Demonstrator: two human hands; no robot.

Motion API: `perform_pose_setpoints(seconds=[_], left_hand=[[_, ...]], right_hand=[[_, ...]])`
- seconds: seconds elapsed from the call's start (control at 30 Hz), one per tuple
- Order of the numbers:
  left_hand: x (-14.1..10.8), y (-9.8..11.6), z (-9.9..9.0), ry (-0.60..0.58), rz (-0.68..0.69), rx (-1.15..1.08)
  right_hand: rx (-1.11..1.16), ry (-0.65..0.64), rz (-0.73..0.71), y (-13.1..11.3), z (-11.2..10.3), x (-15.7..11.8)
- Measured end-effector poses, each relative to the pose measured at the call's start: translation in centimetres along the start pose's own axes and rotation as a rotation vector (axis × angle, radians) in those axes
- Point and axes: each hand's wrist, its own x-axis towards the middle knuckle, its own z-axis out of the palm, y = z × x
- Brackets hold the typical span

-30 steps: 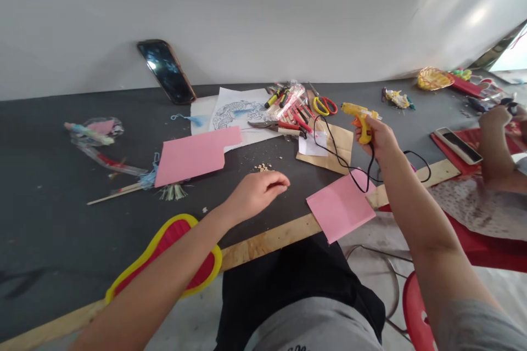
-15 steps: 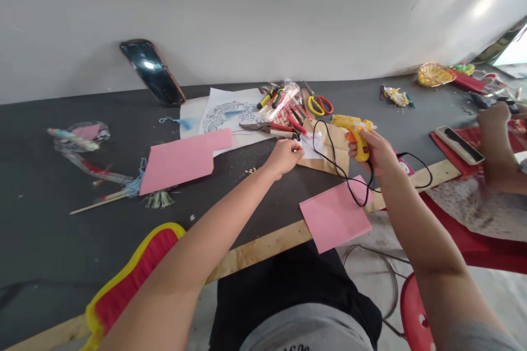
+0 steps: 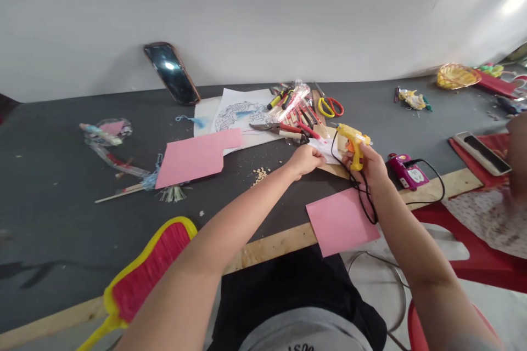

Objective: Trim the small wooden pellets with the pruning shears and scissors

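My right hand [image 3: 365, 165] is shut around the grip of a yellow hot glue gun [image 3: 353, 141], whose black cord [image 3: 362, 196] trails down over a pink paper sheet [image 3: 341, 221]. My left hand [image 3: 305, 161] is curled with its fingertips at a white paper slip [image 3: 325, 151], which lies on brown kraft paper [image 3: 335, 169]. I cannot tell whether those fingers grip the slip. Just past that hand lie red-handled metal snips [image 3: 280, 129]. A larger pink paper sheet [image 3: 191, 158] lies to the left, overlapping a dragon line drawing [image 3: 241, 116].
A heap of tools and yellow-and-red scissors [image 3: 330, 107] sits behind my hands. Small crumbs [image 3: 259, 175] lie on the dark table top [image 3: 61, 186]. A pink plug-in device [image 3: 407, 171] stands right of the glue gun. A co-worker's hand [image 3: 517, 153] shows at the right edge.
My left hand has moved right from the crumbs to the white slip. My right hand has brought the glue gun lower, closer to the left hand. The pink device now shows fully.
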Motion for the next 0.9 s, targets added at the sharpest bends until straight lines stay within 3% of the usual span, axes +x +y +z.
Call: perform_pose_setpoints(seconds=[0.2, 0.27, 0.43, 0.53, 0.63, 0.73, 0.9], left_hand=[[-2.7, 2.7, -0.2, -0.081, 0.093, -0.165], [-3.9, 3.8, -1.4, -0.053, 0.188, -0.073], [-6.8, 5.4, -7.6, 0.013, 0.331, 0.086], [-8.2, 5.5, -12.4, 0.184, 0.367, 0.125], [-9.0, 4.4, -16.7, 0.381, 0.264, 0.125], [-9.0, 2.0, -20.3, 0.544, 0.171, 0.153], [-8.6, -2.9, -24.9, 0.631, -0.035, 0.305]], right_hand=[[0.076, -0.028, -0.089, -2.0, -0.4, -0.5], [0.058, -0.028, -0.129, -2.4, -0.5, -0.5], [0.095, -0.065, -0.124, -2.5, -0.9, -0.3], [0.095, -0.087, -0.093, -2.3, -0.9, -0.2], [0.049, -0.101, -0.059, -2.2, -0.6, -0.2], [-0.002, -0.093, -0.051, -2.4, 0.1, -0.4], [-0.026, -0.083, -0.022, -2.5, 2.0, -1.2]])
